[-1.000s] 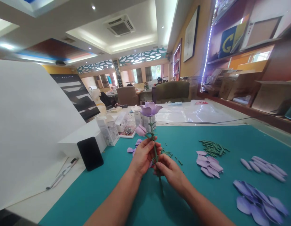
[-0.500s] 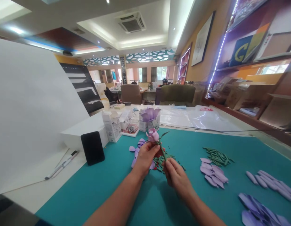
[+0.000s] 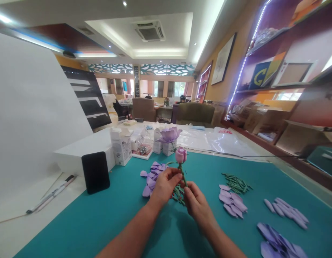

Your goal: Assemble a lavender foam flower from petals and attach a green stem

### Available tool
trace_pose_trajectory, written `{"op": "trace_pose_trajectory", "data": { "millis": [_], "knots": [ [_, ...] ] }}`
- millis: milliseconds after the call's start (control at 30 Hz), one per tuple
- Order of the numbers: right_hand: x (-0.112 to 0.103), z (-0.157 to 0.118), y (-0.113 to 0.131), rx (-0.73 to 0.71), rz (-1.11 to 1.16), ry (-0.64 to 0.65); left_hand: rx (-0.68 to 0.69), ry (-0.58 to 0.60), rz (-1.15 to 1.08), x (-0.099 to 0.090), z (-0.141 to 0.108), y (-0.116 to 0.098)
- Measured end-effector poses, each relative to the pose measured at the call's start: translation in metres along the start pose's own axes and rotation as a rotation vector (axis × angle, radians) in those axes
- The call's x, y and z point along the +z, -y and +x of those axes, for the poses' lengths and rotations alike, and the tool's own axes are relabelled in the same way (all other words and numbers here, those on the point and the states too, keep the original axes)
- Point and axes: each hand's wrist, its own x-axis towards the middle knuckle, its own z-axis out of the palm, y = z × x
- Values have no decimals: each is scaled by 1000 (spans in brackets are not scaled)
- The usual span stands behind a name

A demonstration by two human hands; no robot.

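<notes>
An artificial flower with a pink-purple bud (image 3: 181, 155) on a green stem stands upright between my hands. My right hand (image 3: 196, 200) is closed around the lower stem. Higher up, just below the bud, the fingertips of my left hand (image 3: 166, 184) pinch at the stem; exactly what lies between them is partly hidden. Behind the left hand lie purple petals (image 3: 149, 181), and green leaf pieces with bits of red (image 3: 178, 194) show below the hands. A larger open purple flower (image 3: 170, 134) rises behind the bud.
On the green mat (image 3: 106, 222), at right, are green sticks (image 3: 237, 183), pale lilac petals (image 3: 232, 203), slim lilac pieces (image 3: 286, 211) and darker purple petals (image 3: 280, 242). A black phone-like slab (image 3: 95, 172) leans at left, near pens (image 3: 51, 194) and a white carton (image 3: 121, 147).
The bud has turned more upright and shifted slightly right. My left hand stays by the upper stem and my right hand still holds below. The whole view has swung a little.
</notes>
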Motion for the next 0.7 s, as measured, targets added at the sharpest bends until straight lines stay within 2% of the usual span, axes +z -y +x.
{"op": "trace_pose_trajectory", "data": {
  "millis": [133,300,367,500,567,700],
  "knots": [
    [-11,1,20,12,27,-80,3,14,131,0,-1,-2],
    [-54,-1,47,19,-44,-170,-17,119,204,2,-4,-5],
    [-78,-5,54,-5,-92,-229,-28,155,285,3,-4,-5],
    [-136,-21,61,-97,-278,-449,-44,268,398,6,-3,-5],
    [-170,-32,64,-95,-350,-524,-72,333,406,9,-5,-6],
    [-237,-54,67,-64,-612,-643,-87,391,473,16,-13,-12]
  ]
}}
